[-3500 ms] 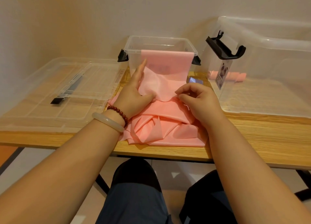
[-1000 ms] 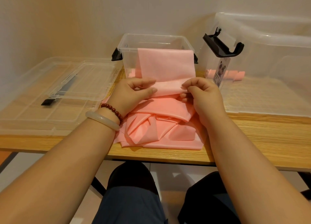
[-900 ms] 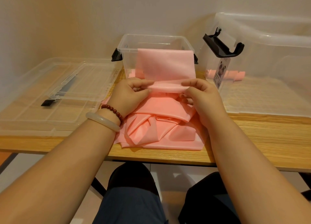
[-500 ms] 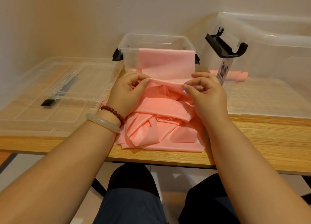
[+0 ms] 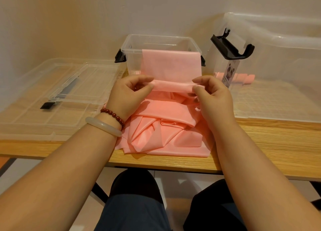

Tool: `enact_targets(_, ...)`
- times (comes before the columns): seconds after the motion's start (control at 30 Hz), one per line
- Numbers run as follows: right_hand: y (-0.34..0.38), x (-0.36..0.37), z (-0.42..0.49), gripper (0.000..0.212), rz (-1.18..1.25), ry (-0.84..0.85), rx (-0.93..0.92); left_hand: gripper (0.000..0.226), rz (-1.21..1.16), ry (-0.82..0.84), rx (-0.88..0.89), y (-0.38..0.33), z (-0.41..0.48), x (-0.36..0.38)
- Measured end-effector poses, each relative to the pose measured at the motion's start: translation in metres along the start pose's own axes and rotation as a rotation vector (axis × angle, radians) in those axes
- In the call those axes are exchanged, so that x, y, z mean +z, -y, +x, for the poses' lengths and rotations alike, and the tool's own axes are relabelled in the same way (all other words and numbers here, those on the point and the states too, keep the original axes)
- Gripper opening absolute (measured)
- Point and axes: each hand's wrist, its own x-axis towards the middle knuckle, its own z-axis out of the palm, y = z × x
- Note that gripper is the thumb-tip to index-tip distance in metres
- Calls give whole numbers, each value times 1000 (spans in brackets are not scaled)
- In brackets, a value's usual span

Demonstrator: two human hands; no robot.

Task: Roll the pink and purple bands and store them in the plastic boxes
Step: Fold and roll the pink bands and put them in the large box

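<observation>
Wooden table (image 5: 260, 144) against a pale wall carries a small clear box (image 5: 132, 45) at centre, a large clear box (image 5: 278, 57) to its right and flat clear lids (image 5: 60, 92) to its left. One pink band (image 5: 171, 64) hangs over the small box's front rim and runs down to a crumpled heap at the table's near edge. Left hand (image 5: 128, 93) and right hand (image 5: 213, 95) each pinch one end of a rolled section of the band, just in front of the small box.
</observation>
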Motion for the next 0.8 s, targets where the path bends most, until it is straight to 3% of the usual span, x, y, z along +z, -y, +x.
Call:
enact_targets(0.1, 0, -1, 1, 15, 13, -27, -14, 21, 71, -38, 59, 2, 3, -1)
enact_targets(0.23, 0, -1, 2, 13, 44, -48, 16, 5, 120, -100, 69, 6, 5, -1)
enact_targets(0.37, 0, -1, 4, 11, 56, -46, 19, 4, 121, -88, 131, 7, 7, -1)
enact_targets(0.53, 1, -3, 1, 20, 24, -41, -24, 13, 92, -67, 106, 7, 6, -2)
enact_targets(0.7, -2, -3, 3, 11, 40, -24, 20, 11, 80, -77, 100, 3, 4, -2)
enact_targets(0.8, -4, -4, 5, 22, -8, 22, 18, 11, 88, -81, 59, 2, 4, -2)
